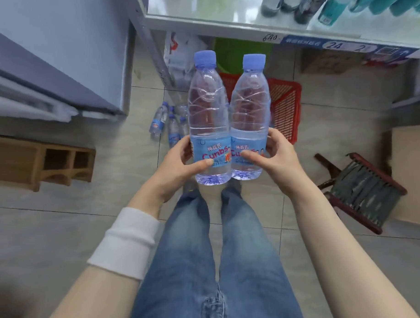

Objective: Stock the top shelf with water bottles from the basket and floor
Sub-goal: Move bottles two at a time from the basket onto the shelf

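Hands (176, 164) (279, 156) grip two "Cunbs"-labelled bottles (208, 116) (249, 119); shelf tag (336, 45) reads 24.

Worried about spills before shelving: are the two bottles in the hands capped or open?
Capped. The left bottle and the right bottle each wear a blue cap on the neck; whether the seals are intact cannot be told.

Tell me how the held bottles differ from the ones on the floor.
The held bottles are off the ground, one gripped by the left hand, one by the right hand; the floor bottles sit on the tiles left of the red basket. The held bottles touch side by side; the floor bottles are a loose cluster. Both have blue caps and blue labels.
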